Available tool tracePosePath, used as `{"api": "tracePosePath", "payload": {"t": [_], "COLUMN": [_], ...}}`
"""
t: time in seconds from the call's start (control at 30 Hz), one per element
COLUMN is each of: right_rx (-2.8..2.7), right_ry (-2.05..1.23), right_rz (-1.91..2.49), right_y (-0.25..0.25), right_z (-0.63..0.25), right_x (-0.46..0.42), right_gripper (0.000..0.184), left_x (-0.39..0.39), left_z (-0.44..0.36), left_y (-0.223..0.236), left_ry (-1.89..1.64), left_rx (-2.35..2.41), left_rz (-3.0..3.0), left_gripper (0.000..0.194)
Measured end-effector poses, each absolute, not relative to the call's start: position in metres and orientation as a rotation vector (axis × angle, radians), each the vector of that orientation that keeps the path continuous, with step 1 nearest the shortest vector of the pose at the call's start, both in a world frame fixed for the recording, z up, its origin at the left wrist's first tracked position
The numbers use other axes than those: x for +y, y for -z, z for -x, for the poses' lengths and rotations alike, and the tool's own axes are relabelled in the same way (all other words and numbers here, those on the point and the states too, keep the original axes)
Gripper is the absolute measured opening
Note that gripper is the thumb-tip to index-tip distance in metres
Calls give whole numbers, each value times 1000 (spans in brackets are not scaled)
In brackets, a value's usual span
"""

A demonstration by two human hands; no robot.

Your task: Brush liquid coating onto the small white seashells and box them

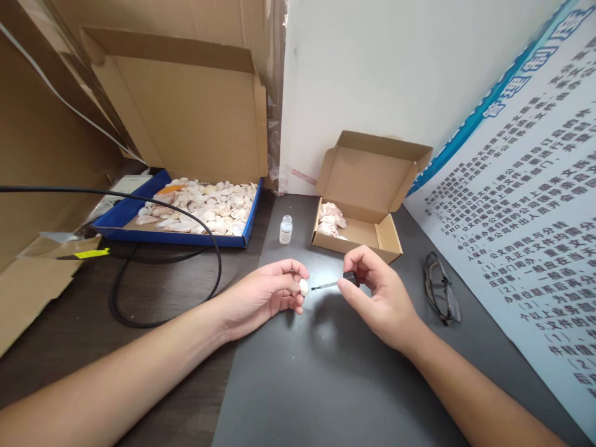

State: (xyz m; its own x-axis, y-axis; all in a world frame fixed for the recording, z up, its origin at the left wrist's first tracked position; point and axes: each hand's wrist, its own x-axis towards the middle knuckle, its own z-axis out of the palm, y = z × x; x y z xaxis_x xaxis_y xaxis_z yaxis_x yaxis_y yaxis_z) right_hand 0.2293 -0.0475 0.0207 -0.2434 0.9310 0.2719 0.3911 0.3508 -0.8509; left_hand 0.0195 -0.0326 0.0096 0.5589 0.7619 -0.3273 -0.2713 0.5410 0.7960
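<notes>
Between the fingers of my left hand [272, 290] is a small white seashell [303, 287], held over the dark mat. My right hand [379, 298] pinches the black cap of a small applicator brush [328, 285], its thin stem pointing left. The dark brush tip sits just right of the shell, with a small gap showing. Beyond my hands an uncapped clear glass bottle [285, 231] with a white label stands upright on the mat.
A blue-sided box [174, 236] full of shells stands open at back left. A smaller cardboard box [357, 247] with several shells is behind my right hand. Black cable [218, 261] loops on the left; glasses [440, 288] lie right. A printed poster [526, 205] covers the right wall.
</notes>
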Motion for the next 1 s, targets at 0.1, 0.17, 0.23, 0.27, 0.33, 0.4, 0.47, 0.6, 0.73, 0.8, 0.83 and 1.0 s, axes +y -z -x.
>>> {"api": "tracePosePath", "payload": {"t": [0.1, 0.17, 0.23, 0.27, 0.33, 0.4, 0.47, 0.6, 0.73, 0.8, 0.83, 1.0], "right_rx": [-1798, -1816, -1820, -1818, -1821, -1841, -1852, -1827, -1861, -1857, -1850, -1866], "right_ry": [-860, -851, -848, -854, -872, -867, -852, -858, -843, -849, -858, -853], "right_rz": [1137, 1168, 1178, 1164, 1128, 1142, 1174, 1132, 1183, 1182, 1163, 1184], "right_y": [-21, -22, -22, -22, -22, -22, -23, -23, -22, -22, -22, -22], "right_z": [-229, -229, -229, -229, -229, -229, -229, -228, -228, -229, -229, -228], "right_x": [-47, -47, -47, -47, -48, -48, -47, -47, -48, -48, -48, -48], "right_gripper": [11, 13, 14, 13, 12, 12, 14, 11, 13, 13, 12, 13], "left_x": [-33, -33, -33, -33, -33, -33, -33, -33, -33, -33, -32, -32], "left_z": [-20, -20, -20, -21, -21, -21, -21, -21, -21, -21, -21, -21], "left_y": [-11, -11, -12, -12, -12, -11, -11, -12, -12, -12, -12, -12], "left_ry": [-683, -682, -687, -688, -689, -686, -686, -685, -684, -685, -684, -681], "left_rx": [738, 743, 746, 745, 745, 749, 755, 756, 759, 761, 759, 765], "left_rz": [-761, -755, -752, -752, -754, -751, -749, -746, -743, -743, -744, -749], "left_gripper": [11, 12, 12, 12, 11, 12, 12, 12, 12, 12, 12, 13]}}
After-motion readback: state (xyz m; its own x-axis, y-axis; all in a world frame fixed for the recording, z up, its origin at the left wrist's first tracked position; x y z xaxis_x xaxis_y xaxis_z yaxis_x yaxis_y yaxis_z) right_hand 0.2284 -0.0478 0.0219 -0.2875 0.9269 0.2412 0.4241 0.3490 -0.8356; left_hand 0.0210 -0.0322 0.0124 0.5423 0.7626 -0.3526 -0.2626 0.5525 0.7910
